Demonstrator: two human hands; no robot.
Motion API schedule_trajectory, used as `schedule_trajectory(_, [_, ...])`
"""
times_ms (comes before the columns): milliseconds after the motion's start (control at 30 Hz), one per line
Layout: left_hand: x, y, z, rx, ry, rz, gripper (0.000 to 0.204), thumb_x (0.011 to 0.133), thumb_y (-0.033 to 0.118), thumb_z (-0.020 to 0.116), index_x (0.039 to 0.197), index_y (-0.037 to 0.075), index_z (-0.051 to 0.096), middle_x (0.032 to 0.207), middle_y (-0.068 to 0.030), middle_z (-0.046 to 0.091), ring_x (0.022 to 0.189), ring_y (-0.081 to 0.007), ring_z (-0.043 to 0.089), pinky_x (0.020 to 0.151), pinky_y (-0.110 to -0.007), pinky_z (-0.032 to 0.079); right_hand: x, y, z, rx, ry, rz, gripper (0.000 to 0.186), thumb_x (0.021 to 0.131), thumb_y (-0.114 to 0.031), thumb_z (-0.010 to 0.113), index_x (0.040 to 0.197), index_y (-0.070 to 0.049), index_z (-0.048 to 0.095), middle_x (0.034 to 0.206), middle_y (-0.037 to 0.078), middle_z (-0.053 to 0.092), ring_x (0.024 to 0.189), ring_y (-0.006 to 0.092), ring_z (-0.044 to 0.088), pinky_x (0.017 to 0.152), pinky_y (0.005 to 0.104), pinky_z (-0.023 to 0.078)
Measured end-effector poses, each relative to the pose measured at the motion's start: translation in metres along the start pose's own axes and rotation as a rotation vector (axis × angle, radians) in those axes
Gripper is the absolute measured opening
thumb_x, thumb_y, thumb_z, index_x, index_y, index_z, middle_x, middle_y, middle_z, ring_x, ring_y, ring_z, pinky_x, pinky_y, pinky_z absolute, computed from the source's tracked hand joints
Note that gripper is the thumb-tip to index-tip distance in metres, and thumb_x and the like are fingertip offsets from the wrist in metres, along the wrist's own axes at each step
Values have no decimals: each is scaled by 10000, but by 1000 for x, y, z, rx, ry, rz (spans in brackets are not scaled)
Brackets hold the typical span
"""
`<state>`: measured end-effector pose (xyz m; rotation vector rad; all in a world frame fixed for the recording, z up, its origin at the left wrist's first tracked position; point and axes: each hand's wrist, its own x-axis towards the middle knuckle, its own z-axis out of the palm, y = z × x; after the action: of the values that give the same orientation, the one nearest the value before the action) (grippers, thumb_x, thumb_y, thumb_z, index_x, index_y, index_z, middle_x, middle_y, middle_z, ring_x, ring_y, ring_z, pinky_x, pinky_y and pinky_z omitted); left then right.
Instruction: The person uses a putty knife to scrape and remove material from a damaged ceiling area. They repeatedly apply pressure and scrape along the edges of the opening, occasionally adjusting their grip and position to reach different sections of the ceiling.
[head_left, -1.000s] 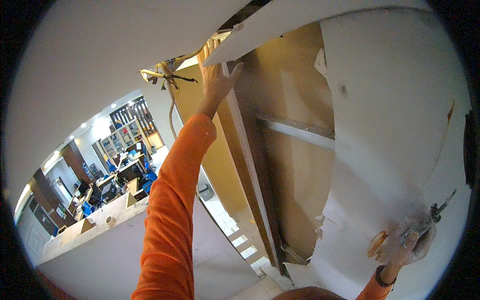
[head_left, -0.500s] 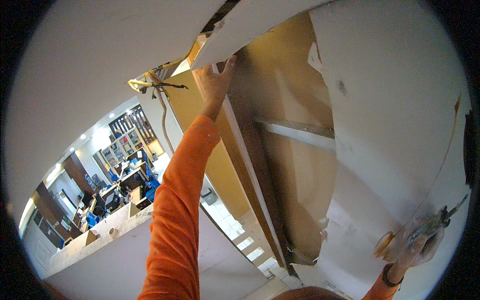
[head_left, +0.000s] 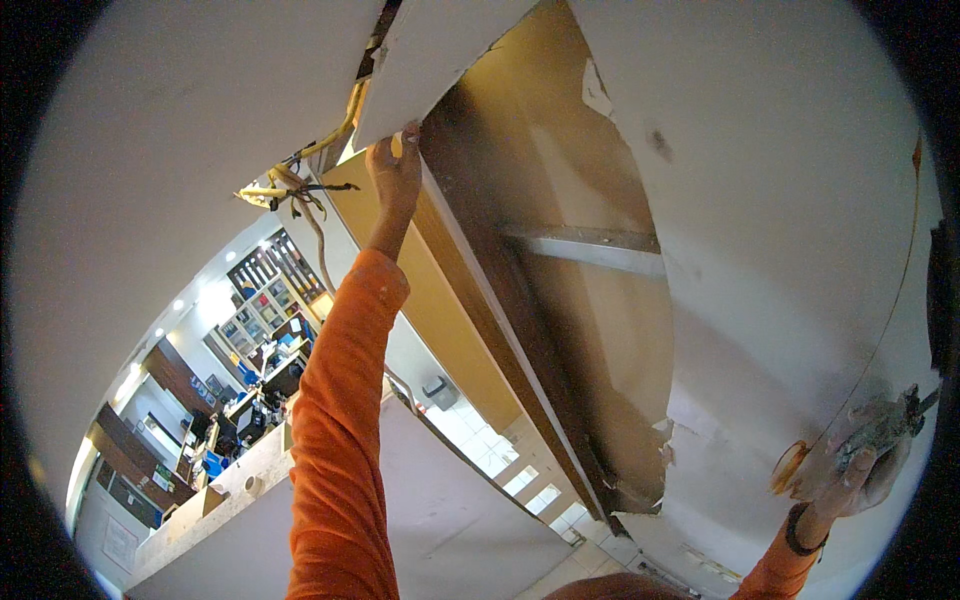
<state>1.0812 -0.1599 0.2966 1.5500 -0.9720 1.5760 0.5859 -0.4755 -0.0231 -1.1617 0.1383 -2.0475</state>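
Note:
My left hand (head_left: pixel 395 180) is raised in an orange sleeve, fingers curled at the lower corner of a hanging white board strip (head_left: pixel 430 50) beside a wooden beam. Yellow and dark cables (head_left: pixel 280 190) dangle just to its left. My right hand (head_left: pixel 850 475), at lower right, grips a grimy dark tool (head_left: pixel 880 430) with a metal tip, held against the white panel (head_left: pixel 770 250). An orange-brown coil (head_left: pixel 790 465) sits by this hand, with a thin line running up from it. The torn opening (head_left: pixel 590 350) between my hands exposes brown board and a pale crossbar (head_left: pixel 585 250).
A yellow board (head_left: pixel 430 330) runs down beside the opening. Below left is a white half-wall (head_left: pixel 460 500) with a dusty ledge (head_left: pixel 230 495). Past it lie an office with desks (head_left: pixel 270 370), blue chairs and shelving (head_left: pixel 260 300), a tiled floor and a grey bin (head_left: pixel 440 390).
My left fingers, earlier stretched up behind the strip, are now curled at its corner. The view has shifted, and my right hand with the tool sits slightly farther right and higher in it.

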Motion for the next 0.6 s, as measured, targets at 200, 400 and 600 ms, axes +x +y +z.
schedule_trajectory(200, [-12, 4, -2, -219, -13, -126, 401, 992, 353, 634, 1102, -32, 662, 1046, -168, 669, 1059, -257, 593, 919, -408, 462, 4, 2, 5, 106, 139, 78, 530, 1018, -353, 539, 1325, 74, 473, 1053, 168, 621, 713, 132, 538, 577, 250, 443])
schedule_trajectory(400, [-8, 11, -11, -118, -94, -128, 376, 992, 332, 633, 1054, -37, 671, 1075, -125, 677, 1047, -240, 597, 930, -357, 460, 4, -2, -1, -113, -89, -106, 546, 1014, -353, 556, 1333, 83, 478, 1159, 184, 615, 847, 180, 597, 707, 280, 503])
schedule_trajectory(600, [0, -7, -32, -251, -230, -154, 385, 1017, 325, 608, 1159, -33, 621, 1146, -119, 658, 1068, -178, 558, 941, -349, 445, -4, -5, 3, -59, -62, -40, 598, 986, -365, 623, 1335, 99, 482, 1375, 211, 527, 1174, 291, 569, 975, 395, 503])
